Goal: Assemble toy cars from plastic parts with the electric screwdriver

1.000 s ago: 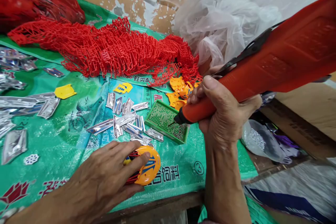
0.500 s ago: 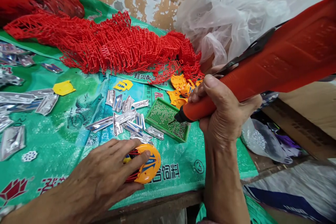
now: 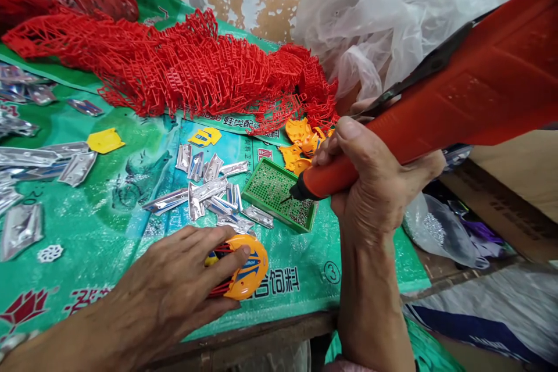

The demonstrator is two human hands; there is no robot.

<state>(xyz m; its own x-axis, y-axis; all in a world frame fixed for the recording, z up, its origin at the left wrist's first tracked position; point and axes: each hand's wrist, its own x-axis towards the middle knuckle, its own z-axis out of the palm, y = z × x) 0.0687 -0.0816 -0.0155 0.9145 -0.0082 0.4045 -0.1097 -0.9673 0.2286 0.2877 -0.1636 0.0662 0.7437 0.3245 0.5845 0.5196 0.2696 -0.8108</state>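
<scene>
My left hand [image 3: 192, 279] is closed around an orange plastic toy part [image 3: 250, 270] with a blue decal and red bars, low over the green sheet. Its lower side is hidden by my fingers. In my right hand [image 3: 370, 180] is a red electric screwdriver [image 3: 418, 122], fingers wrapped round its front end. The dark tip points down over a green tray [image 3: 261, 200] of small screws [image 3: 300, 212]. Whether the bit touches a screw I cannot tell. Silver strip-shaped parts [image 3: 209, 189] lie in a loose pile left of the tray.
A long heap of red plastic frames [image 3: 187, 75] spans the back. Orange pieces [image 3: 300, 136] sit behind the tray, yellow pieces [image 3: 106, 140] farther left. Clear plastic bags [image 3: 370, 23] bulge at the back right. The wooden table edge [image 3: 261, 334] runs along the front.
The view has shifted slightly. The screwdriver's body is tilted a little more upward at its rear, its tip still over the screw tray. My left hand keeps its hold on the orange toy part.
</scene>
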